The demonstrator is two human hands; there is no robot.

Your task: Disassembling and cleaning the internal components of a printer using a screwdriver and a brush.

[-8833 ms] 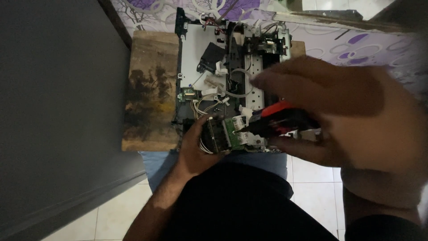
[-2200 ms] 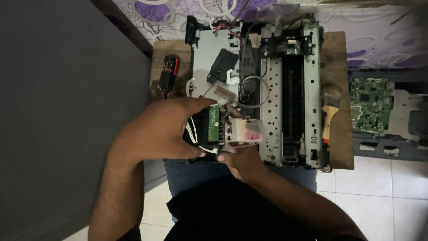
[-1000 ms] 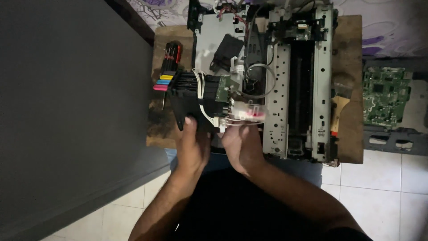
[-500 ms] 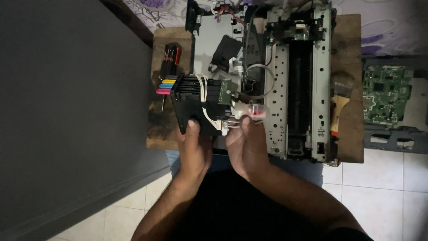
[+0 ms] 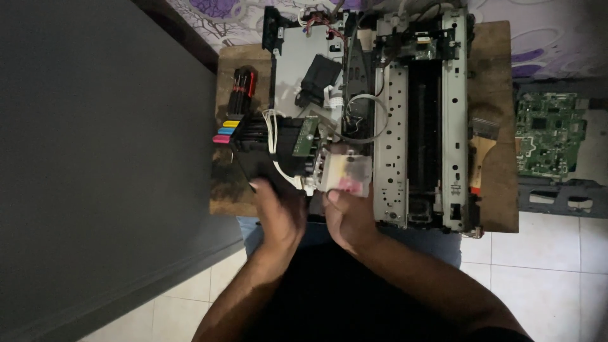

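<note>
Head view: left hand [image 5: 278, 212] grips black plastic ink-cartridge carriage [image 5: 263, 149]; right hand [image 5: 348, 215] pinches translucent rectangular ink tank [image 5: 345, 174]. Both sit beside perforated metal printer chassis [image 5: 392, 126], on worn wooden board [image 5: 494, 76].

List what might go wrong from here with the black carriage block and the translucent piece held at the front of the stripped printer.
1. White wires loop from the black carriage block under the left hand; pulling it away may strain them.
2. The small green circuit board sits exposed beside the block and might get knocked.
3. The right hand pinches the translucent, pink-stained plastic piece; any ink inside might spill onto the grey metal printer frame.
</note>
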